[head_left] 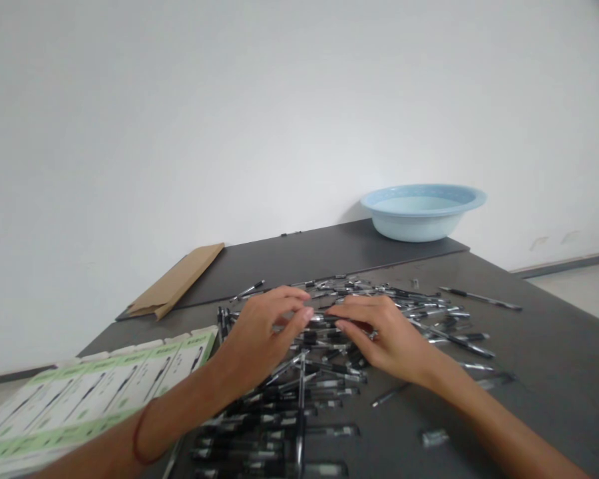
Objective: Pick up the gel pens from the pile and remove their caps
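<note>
Many black and clear gel pens lie in a loose pile on the dark tabletop, under and around both hands. My left hand is over the pile with curved fingers, its thumb and forefinger apart and no pen plainly between them. Facing it across a small gap, my right hand has its thumb and fingers closed around a pen; much of that pen is hidden by the fingers. Beside my left forearm, green and white pen boxes stand in a row, with pens pictured on them.
A light blue basin stands on the raised board at the back right. At the back left lies a brown paper bag. A single pen rests right of the pile, and a small clear piece lies near the front.
</note>
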`<state>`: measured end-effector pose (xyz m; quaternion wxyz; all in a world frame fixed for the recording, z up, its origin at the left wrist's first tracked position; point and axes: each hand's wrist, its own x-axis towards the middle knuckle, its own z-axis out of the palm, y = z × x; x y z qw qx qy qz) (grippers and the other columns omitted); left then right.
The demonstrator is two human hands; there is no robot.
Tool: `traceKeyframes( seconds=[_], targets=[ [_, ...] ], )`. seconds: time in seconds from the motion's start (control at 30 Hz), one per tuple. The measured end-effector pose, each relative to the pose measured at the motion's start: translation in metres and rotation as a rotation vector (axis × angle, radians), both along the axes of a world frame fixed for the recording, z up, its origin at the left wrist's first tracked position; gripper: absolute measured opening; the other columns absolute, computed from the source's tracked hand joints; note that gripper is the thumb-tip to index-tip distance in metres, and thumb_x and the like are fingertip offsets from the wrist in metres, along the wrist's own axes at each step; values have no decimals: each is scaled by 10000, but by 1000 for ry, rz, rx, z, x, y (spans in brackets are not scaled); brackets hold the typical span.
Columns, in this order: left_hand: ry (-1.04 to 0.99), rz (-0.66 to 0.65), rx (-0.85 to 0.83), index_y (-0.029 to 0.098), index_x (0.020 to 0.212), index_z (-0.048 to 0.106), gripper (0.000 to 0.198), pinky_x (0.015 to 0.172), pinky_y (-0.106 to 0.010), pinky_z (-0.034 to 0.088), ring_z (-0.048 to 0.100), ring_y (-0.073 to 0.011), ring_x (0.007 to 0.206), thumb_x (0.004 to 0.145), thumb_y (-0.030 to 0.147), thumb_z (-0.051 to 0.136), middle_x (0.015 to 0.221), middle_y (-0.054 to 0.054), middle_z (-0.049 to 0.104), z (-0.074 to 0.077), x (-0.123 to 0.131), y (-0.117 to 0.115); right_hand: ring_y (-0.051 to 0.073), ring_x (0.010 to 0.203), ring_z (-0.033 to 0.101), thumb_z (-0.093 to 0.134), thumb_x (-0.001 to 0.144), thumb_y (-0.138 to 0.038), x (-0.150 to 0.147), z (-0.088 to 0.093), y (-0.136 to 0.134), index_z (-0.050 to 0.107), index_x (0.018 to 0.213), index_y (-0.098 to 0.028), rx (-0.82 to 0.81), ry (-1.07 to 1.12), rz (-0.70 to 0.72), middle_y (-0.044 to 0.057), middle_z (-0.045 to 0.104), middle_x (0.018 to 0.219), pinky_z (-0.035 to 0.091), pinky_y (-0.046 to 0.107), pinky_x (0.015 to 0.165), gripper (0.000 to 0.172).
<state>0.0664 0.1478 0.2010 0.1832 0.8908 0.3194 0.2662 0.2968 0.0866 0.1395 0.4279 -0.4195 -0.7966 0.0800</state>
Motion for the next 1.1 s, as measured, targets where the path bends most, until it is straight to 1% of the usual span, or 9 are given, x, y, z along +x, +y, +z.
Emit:
traceKeyframes(
  seconds=[0.13,0.27,0.37,0.4,0.5,0.57,0.7,0.9,1.1],
  targets=[
    [10,-48,28,231,803,745,237,865,-306,580,695,-154,1001,975,305,600,1172,-14,719,-5,1,2,202,868,694,537,1033,-209,-2,-2,0,748,1223,-223,30,-19,-3,69,769,977,499,321,791,284],
    [-125,-80,-70,245,931,724,52,854,-268,611,671,-148,1086,912,239,676,1284,-18,639,-11,1,0,196,871,701,538,1031,-202,-3,-2,0,739,1234,-216,54,-10,-13,65,772,991,506,313,795,286],
    [-148,-42,-34,273,1146,681,317,916,-322,620,617,-194,1227,840,272,765,1423,-41,554,-11,-1,-2,194,868,705,544,1029,-201,-4,-2,0,740,1231,-213,62,-5,-19,65,776,997,511,308,792,282],
    [-123,-25,-1,280,1168,678,339,961,-358,607,603,-209,1253,842,302,770,1436,-44,548,-10,-2,-3,195,872,706,543,1029,-202,-4,-2,-1,740,1230,-215,64,-8,-20,65,777,1000,512,308,792,282],
    [-28,-18,82,276,990,732,119,1105,-457,510,603,-217,1253,957,344,640,1361,-29,616,-10,-2,-4,195,860,703,538,1032,-206,-4,-2,-1,741,1229,-217,59,-21,-17,63,774,983,510,311,785,283],
    [-2,-35,101,265,876,734,208,1133,-467,471,622,-205,1217,998,315,573,1302,-17,654,-11,-1,-4,195,855,699,538,1033,-206,-4,-2,-1,738,1237,-215,53,-30,-15,63,770,978,509,314,787,286],
    [-67,-47,129,271,913,742,72,1083,-416,501,633,-199,1184,931,257,674,1269,-19,663,-10,-2,-1,200,890,703,535,1036,-208,-3,-2,-2,734,1246,-214,54,-24,-15,69,773,1006,512,319,817,289],
    [-75,36,131,296,907,763,64,1022,-399,539,640,-193,1141,912,279,701,1246,-9,659,-2,-18,3,192,869,702,531,1035,-200,-1,0,0,733,1219,-186,51,-26,-33,66,768,1003,516,316,811,273],
    [-104,71,75,275,913,770,76,788,-269,597,675,-153,997,908,308,701,1234,-27,647,4,-32,1,201,899,715,533,1039,-220,-2,-3,0,737,1204,-185,56,-37,-55,79,774,1021,527,325,837,264]
  ],
)
